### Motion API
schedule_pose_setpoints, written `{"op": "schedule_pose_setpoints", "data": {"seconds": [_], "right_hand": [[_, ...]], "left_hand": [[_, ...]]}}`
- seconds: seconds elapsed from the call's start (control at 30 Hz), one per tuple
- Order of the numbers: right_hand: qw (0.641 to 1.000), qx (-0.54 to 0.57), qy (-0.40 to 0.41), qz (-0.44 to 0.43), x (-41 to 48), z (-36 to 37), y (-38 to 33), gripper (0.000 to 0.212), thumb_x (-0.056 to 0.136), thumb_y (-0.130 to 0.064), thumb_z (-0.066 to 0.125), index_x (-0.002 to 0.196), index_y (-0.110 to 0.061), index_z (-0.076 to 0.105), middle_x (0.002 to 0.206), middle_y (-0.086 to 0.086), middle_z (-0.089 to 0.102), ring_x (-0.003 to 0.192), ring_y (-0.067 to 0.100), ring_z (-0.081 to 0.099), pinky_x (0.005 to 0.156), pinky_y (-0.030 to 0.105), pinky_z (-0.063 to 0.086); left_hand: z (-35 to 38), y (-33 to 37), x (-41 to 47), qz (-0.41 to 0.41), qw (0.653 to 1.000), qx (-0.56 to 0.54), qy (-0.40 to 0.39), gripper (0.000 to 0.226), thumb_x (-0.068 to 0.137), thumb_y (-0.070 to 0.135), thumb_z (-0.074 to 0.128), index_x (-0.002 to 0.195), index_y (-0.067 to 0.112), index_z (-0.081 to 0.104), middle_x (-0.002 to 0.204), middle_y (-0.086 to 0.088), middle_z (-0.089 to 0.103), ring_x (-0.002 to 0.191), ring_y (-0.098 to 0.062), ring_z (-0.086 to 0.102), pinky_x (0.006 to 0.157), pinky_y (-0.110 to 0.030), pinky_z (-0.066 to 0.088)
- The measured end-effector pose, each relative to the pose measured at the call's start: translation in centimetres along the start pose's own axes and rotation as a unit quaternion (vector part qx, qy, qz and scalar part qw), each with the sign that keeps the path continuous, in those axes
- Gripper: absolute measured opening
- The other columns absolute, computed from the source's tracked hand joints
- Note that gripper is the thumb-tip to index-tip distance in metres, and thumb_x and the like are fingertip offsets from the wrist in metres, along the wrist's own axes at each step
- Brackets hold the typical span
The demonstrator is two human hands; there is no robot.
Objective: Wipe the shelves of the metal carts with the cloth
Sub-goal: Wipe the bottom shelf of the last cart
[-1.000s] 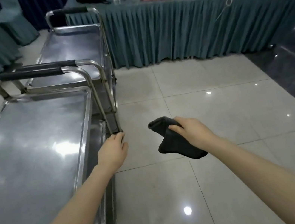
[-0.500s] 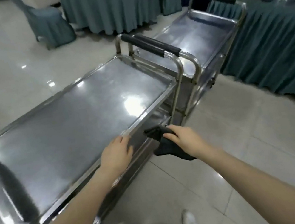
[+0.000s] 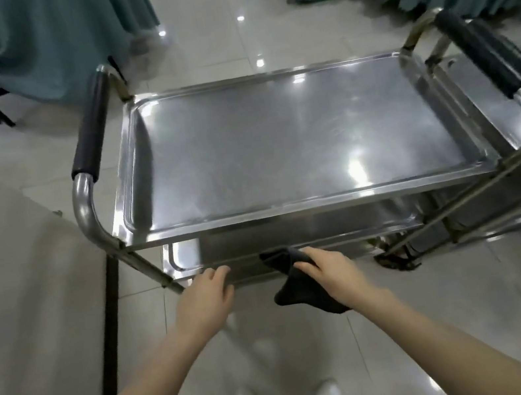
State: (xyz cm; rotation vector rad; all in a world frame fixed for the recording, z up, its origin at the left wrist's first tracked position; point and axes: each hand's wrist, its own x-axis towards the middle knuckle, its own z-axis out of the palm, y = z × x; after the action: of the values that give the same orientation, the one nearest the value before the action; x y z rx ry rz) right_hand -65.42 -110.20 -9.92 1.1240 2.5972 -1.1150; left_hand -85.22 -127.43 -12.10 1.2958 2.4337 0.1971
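Right hand point(image 3: 330, 265) clamped on dark cloth point(image 3: 298, 293); left hand point(image 3: 205, 297) loose-fingered by lower shelf point(image 3: 186, 255) rim. Possible fault: cart point(image 3: 289, 209) rolling away under wiping pressure.

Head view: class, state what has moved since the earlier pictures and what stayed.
The person stepped round from a corner of the cart to face its long side. The left hand dropped from the top shelf to the lower shelf; the cloth came from over the floor to that shelf. The right hand grips the cloth throughout.
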Motion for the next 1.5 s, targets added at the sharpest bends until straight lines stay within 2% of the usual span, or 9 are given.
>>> {"op": "schedule_pose_setpoints", "data": {"seconds": [0.4, 0.53, 0.6, 0.7, 0.83, 0.97, 1.13, 1.27, 1.5], "right_hand": [[0.987, -0.041, -0.152, 0.004, 8.5, 13.4, 1.3, 0.034, 0.102, -0.033, 0.047, 0.129, -0.015, 0.055, 0.128, 0.008, 0.061, 0.115, 0.025, 0.056, 0.086, 0.029, 0.038], [0.973, -0.122, -0.193, -0.031, 12.4, 17.6, 2.2, 0.034, 0.101, -0.043, 0.045, 0.128, -0.025, 0.055, 0.117, -0.008, 0.066, 0.109, 0.011, 0.059, 0.081, 0.027, 0.044], [0.963, -0.084, -0.244, -0.077, 14.3, 19.8, 2.7, 0.033, 0.095, -0.048, 0.053, 0.127, -0.043, 0.056, 0.093, -0.028, 0.068, 0.091, -0.012, 0.058, 0.071, 0.012, 0.042], [0.958, -0.045, -0.266, -0.095, 17.8, 24.4, 4.3, 0.026, 0.08, -0.068, 0.046, 0.104, -0.071, 0.054, 0.087, -0.032, 0.067, 0.085, -0.014, 0.061, 0.077, 0.02, 0.045], [0.95, -0.087, -0.275, -0.118, 24.0, 32.6, 10.0, 0.031, 0.085, -0.059, 0.064, 0.115, -0.058, 0.057, 0.107, -0.029, 0.066, 0.098, -0.005, 0.061, 0.089, 0.022, 0.046], [0.978, -0.15, -0.103, -0.102, 30.4, 38.7, 17.2, 0.033, 0.099, -0.044, 0.051, 0.126, -0.025, 0.056, 0.114, -0.005, 0.065, 0.103, 0.016, 0.063, 0.085, 0.03, 0.047], [0.975, -0.101, 0.046, -0.195, 34.3, 42.5, 20.2, 0.042, 0.094, -0.054, 0.037, 0.114, -0.025, 0.061, 0.096, -0.005, 0.069, 0.084, 0.012, 0.065, 0.075, 0.036, 0.053], [0.955, -0.056, 0.162, -0.24, 33.8, 46.2, 19.9, 0.028, 0.1, -0.043, 0.042, 0.119, -0.032, 0.058, 0.096, -0.014, 0.063, 0.086, 0.005, 0.058, 0.071, 0.027, 0.045], [0.963, -0.018, 0.189, -0.191, 31.8, 46.4, 18.9, 0.044, 0.101, -0.037, 0.041, 0.138, -0.016, 0.052, 0.122, 0.003, 0.065, 0.112, 0.021, 0.06, 0.094, 0.033, 0.046]], "left_hand": [[10.2, -9.8, -1.0, -0.122, 0.991, -0.026, -0.044, 0.04, 0.1, 0.036, 0.038, 0.135, 0.019, 0.047, 0.122, -0.003, 0.057, 0.109, -0.024, 0.055, 0.085, -0.036, 0.048], [14.3, -12.1, 0.9, -0.16, 0.985, -0.051, -0.022, 0.041, 0.098, 0.034, 0.041, 0.137, 0.022, 0.048, 0.123, -0.004, 0.055, 0.11, -0.024, 0.055, 0.082, -0.034, 0.049], [17.1, -13.4, 2.5, -0.179, 0.981, -0.072, -0.014, 0.044, 0.097, 0.033, 0.043, 0.14, 0.022, 0.046, 0.129, -0.004, 0.053, 0.113, -0.025, 0.054, 0.084, -0.035, 0.049], [23.2, -15.9, 5.6, -0.173, 0.983, -0.06, -0.005, 0.045, 0.098, 0.034, 0.042, 0.142, 0.023, 0.044, 0.138, 0.0, 0.049, 0.119, -0.023, 0.051, 0.092, -0.034, 0.048], [33.7, -19.8, 9.5, -0.107, 0.993, 0.038, -0.013, 0.043, 0.101, 0.035, 0.03, 0.139, 0.018, 0.042, 0.145, -0.004, 0.043, 0.128, -0.026, 0.046, 0.101, -0.038, 0.043], [43.2, -24.9, 13.5, -0.064, 0.995, 0.066, 0.027, 0.05, 0.102, 0.036, 0.031, 0.148, 0.017, 0.031, 0.152, -0.006, 0.035, 0.139, -0.025, 0.035, 0.116, -0.039, 0.029], [48.8, -29.4, 16.5, 0.0, 0.97, -0.01, 0.241, 0.029, 0.084, 0.016, 0.066, 0.113, 0.014, 0.068, 0.116, -0.005, 0.066, 0.108, -0.022, 0.064, 0.091, -0.035, 0.053], [51.3, -32.0, 17.2, 0.077, 0.957, 0.021, 0.279, 0.033, 0.074, 0.009, 0.076, 0.106, 0.004, 0.07, 0.108, -0.013, 0.068, 0.097, -0.032, 0.067, 0.084, -0.043, 0.057], [52.5, -31.7, 16.8, 0.043, 0.951, -0.031, 0.306, 0.03, 0.083, 0.012, 0.071, 0.11, -0.001, 0.066, 0.112, -0.019, 0.063, 0.103, -0.037, 0.062, 0.089, -0.045, 0.053]]}}
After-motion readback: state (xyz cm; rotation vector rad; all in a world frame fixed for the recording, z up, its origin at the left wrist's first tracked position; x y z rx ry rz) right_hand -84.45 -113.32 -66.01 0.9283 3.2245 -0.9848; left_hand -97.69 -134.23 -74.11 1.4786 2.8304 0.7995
